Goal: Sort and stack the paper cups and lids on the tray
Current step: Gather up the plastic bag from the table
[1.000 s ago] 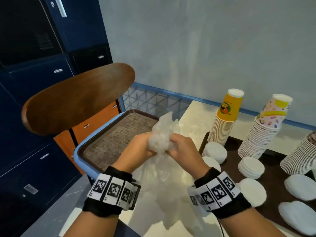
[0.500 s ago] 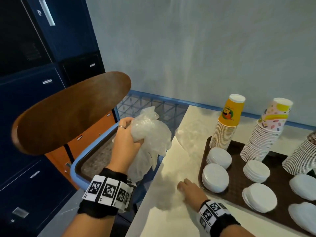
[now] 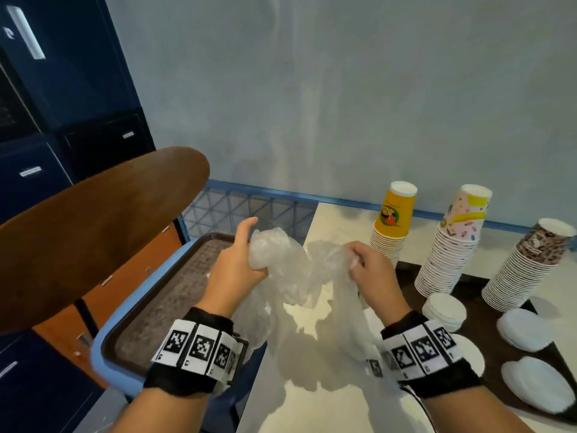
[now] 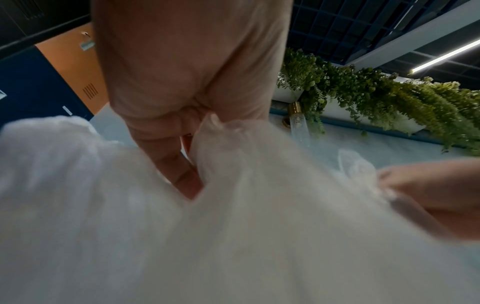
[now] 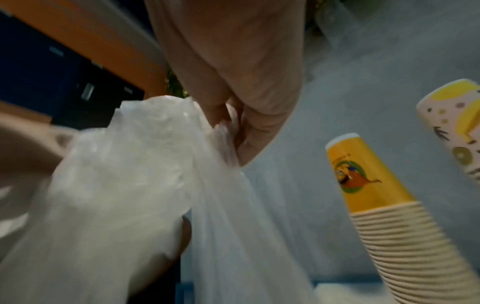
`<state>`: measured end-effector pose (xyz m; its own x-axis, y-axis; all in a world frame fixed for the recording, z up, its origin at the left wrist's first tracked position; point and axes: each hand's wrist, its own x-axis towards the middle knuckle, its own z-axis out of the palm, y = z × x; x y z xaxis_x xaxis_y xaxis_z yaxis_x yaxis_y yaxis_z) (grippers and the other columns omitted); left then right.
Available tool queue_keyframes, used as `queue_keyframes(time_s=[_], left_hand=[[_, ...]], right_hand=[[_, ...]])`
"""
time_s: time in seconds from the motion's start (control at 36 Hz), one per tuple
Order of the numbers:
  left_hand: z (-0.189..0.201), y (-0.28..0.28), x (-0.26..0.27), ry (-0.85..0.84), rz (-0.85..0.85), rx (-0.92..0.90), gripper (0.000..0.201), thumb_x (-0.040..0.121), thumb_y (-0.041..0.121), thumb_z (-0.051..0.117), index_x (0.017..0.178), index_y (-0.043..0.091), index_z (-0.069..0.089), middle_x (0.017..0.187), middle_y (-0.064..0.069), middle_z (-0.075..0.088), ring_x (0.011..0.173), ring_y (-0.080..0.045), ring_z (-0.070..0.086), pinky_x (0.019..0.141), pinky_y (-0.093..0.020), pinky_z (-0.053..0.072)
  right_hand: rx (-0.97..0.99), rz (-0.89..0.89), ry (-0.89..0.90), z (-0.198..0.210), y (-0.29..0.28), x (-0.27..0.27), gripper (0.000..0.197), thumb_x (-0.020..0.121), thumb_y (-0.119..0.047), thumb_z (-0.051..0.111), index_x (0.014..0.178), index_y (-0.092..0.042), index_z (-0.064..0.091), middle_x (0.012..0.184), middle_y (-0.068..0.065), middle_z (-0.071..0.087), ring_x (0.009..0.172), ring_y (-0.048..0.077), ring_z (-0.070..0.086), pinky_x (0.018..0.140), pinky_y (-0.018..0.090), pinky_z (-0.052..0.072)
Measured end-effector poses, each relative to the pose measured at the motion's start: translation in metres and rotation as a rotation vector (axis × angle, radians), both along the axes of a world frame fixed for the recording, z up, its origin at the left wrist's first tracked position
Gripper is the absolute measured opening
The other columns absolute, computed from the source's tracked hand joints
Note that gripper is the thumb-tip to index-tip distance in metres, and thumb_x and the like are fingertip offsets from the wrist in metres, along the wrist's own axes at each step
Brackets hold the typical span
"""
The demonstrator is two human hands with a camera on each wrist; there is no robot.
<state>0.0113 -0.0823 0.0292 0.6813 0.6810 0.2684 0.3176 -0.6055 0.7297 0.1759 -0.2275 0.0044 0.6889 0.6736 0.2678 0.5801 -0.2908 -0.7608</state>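
Black wristbands ringed with white blocks of black square markers, one above each bare hand point(image 3: 237, 260).

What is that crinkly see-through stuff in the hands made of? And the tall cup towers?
The bag, held by the left hand and right hand, looks like thin clear plastic film: it crumples, shines, and shows the table through. The cup stacks look like printed paper, matte with rolled rims, though a coating can't be ruled out.

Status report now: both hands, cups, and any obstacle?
Left hand and right hand grip crumpled clear plastic bag. Paper cup stacks upright on dark tray. Bag occupies both hands.
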Motion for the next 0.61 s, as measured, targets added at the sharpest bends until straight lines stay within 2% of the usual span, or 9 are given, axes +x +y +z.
queue_keyframes(time_s=[0.06,0.11,0.19,0.25,0.31,0.36,0.44,0.53,0.61], left_hand=[[-0.001,0.0,0.007,0.052,-0.109,0.004,0.106,0.075,0.005,0.071,0.147,0.041,0.003,0.086,-0.007,0.065,0.079,-0.02,0.065,0.068,-0.025,0.05],[-0.004,0.0,0.015,0.105,-0.218,0.022,0.114,0.073,0.005,0.073,0.139,0.055,-0.006,0.083,-0.005,0.066,0.074,-0.018,0.066,0.068,-0.026,0.052],[-0.006,0.002,0.022,0.104,-0.247,0.038,0.083,0.076,0.01,0.073,0.141,0.041,0.032,0.094,0.001,0.068,0.088,-0.017,0.067,0.076,-0.021,0.051],[-0.004,0.007,0.021,0.059,-0.147,0.034,0.049,0.08,0.011,0.069,0.125,0.024,0.055,0.101,0.0,0.069,0.098,-0.019,0.065,0.078,-0.022,0.048],[-0.003,0.014,0.018,0.018,-0.047,0.016,0.034,0.084,0.014,0.064,0.118,0.018,0.06,0.106,-0.004,0.07,0.1,-0.022,0.064,0.08,-0.029,0.048],[-0.001,0.022,0.015,-0.04,0.024,0.015,0.028,0.088,0.017,0.06,0.116,0.016,0.06,0.103,-0.001,0.067,0.094,-0.018,0.061,0.078,-0.025,0.041],[0.0,0.032,0.011,-0.097,0.085,-0.013,0.027,0.089,0.013,0.06,0.116,0.01,0.059,0.099,0.003,0.059,0.091,-0.011,0.053,0.079,-0.021,0.036],[-0.005,0.042,0.009,-0.107,0.098,-0.061,0.028,0.087,0.012,0.062,0.116,0.011,0.059,0.101,0.003,0.061,0.094,-0.011,0.055,0.08,-0.023,0.038],[-0.012,0.052,0.008,-0.083,0.085,-0.078,0.022,0.087,0.011,0.062,0.109,0.015,0.06,0.096,0.003,0.063,0.088,-0.011,0.059,0.077,-0.021,0.042]], right_hand=[[0.115,0.074,0.033,0.015,0.009,-0.004,0.023,0.09,-0.006,0.049,0.103,-0.014,0.067,0.096,0.0,0.068,0.09,0.017,0.06,0.077,0.026,0.048],[0.114,0.21,0.029,0.023,0.022,-0.012,0.025,0.089,-0.006,0.052,0.107,-0.015,0.067,0.099,-0.003,0.069,0.091,0.008,0.06,0.077,0.013,0.045],[0.007,0.407,-0.024,0.027,0.04,-0.02,0.03,0.085,-0.002,0.055,0.111,-0.012,0.066,0.092,-0.012,0.066,0.08,-0.01,0.056,0.071,0.002,0.039],[0.089,0.479,0.095,0.029,0.049,-0.018,0.03,0.086,-0.005,0.056,0.113,-0.015,0.065,0.098,-0.011,0.066,0.089,-0.007,0.06,0.079,0.007,0.044],[0.297,0.37,0.315,0.026,0.058,-0.008,0.026,0.089,-0.012,0.054,0.11,-0.024,0.063,0.108,-0.007,0.065,0.101,0.008,0.061,0.082,0.015,0.045],[0.427,0.035,0.333,0.014,0.07,0.006,0.024,0.091,-0.013,0.049,0.11,-0.024,0.06,0.116,-0.001,0.062,0.101,0.013,0.058,0.081,0.018,0.042],[0.199,-0.305,0.197,-0.023,0.089,0.025,0.031,0.093,-0.005,0.045,0.122,-0.011,0.052,0.13,0.009,0.047,0.102,0.015,0.052,0.085,0.02,0.038],[-0.099,-0.306,0.184,-0.071,0.107,0.035,0.04,0.089,0.001,0.047,0.128,-0.009,0.045,0.14,0.012,0.035,0.116,0.031,0.05,0.099,0.033,0.039],[-0.392,-0.315,0.192,-0.108,0.119,0.043,0.052,0.088,0.003,0.047,0.136,-0.013,0.035,0.148,0.011,0.02,0.121,0.036,0.043,0.099,0.039,0.039]])
